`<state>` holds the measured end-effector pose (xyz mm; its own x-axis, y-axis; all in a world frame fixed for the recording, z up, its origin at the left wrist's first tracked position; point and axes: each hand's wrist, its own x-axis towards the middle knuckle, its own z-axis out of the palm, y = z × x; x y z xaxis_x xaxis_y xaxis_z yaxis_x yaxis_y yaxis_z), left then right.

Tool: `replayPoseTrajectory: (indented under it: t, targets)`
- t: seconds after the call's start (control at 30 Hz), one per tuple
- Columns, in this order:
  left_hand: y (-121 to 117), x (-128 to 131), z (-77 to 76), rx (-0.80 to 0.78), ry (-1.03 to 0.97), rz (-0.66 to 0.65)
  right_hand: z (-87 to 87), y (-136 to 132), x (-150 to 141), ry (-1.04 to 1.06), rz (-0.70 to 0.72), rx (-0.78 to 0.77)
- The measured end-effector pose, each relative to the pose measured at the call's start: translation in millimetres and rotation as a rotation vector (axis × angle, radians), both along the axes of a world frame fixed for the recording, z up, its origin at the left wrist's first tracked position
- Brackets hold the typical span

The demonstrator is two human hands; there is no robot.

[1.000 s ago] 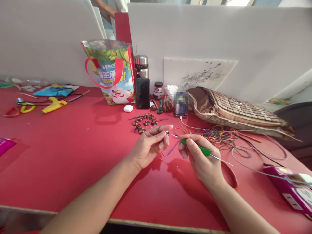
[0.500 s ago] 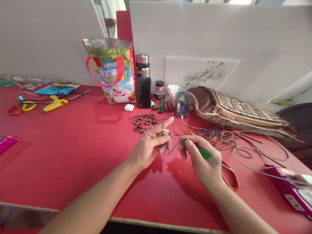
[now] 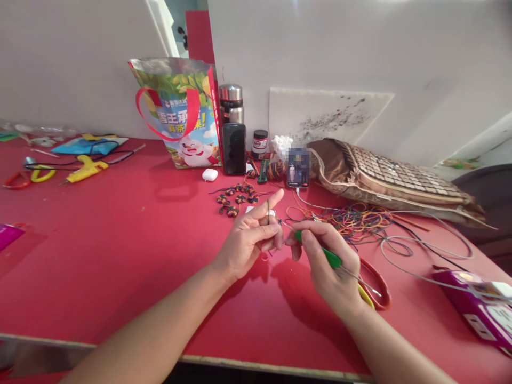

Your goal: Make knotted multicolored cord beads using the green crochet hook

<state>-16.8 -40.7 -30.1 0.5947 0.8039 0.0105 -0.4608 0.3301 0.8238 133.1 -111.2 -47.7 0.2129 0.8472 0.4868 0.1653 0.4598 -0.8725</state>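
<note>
My left hand (image 3: 248,241) is closed in a pinch on a thin dark cord (image 3: 269,212), which also loops around its raised index finger. Small knotted work shows at the pinching fingertips, too small to make out fully. In my right hand (image 3: 336,266) is a crochet hook with a green handle (image 3: 333,259), held like a pen. Its thin metal tip points left and meets the cord beside my left fingertips. Behind my hands lies a strip of multicoloured knotted rosettes (image 3: 240,199). Scissors with red and yellow handles (image 3: 384,290) are partly hidden under my right wrist.
Tangled coloured cords (image 3: 352,221) lie right of centre. Behind stand a gift bag (image 3: 188,122), a flask (image 3: 232,101), a dark phone (image 3: 234,149), a jar (image 3: 260,144) and a lit phone (image 3: 298,170). A brown bag (image 3: 392,176), purple power strip (image 3: 472,304) and yellow glue gun (image 3: 86,168) flank them.
The hook has shifted slightly and tilted beside my left fingertips. The view has moved a little, showing more of the scissors' yellow handle. A person in white has left the gap behind.
</note>
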Motion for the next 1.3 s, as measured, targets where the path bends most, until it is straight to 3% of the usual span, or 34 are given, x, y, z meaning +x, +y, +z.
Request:
replayPoseTrajectory:
  t: [0.23, 0.43, 0.73, 1.0, 1.13, 1.3]
  targets:
    - [-2, 0, -0.5, 0.023, 0.067, 0.019, -1.7, 2, 2, 0.059, -0.053, -0.060]
    - [1, -2, 1.7, -0.052, -0.002, -0.016, -9.6, 4, 6, 0.217, 0.107, -0.091]
    - [4, -5, 0.2, -0.091, -0.004, -0.017, -5.8, 5, 9, 0.087, 0.104, -0.184]
    - [5, -6, 1.8, -0.073, -0.026, -0.036, 4.4, 12, 10, 0.473, 0.279, -0.299]
    - [4, -6, 2.7, -0.032, -0.029, -0.042, 8.9, 11, 10, 0.518, 0.351, -0.334]
    - [1, -5, 1.9, 0.002, -0.036, -0.045, 7.7, 9, 8, 0.535, 0.307, -0.277]
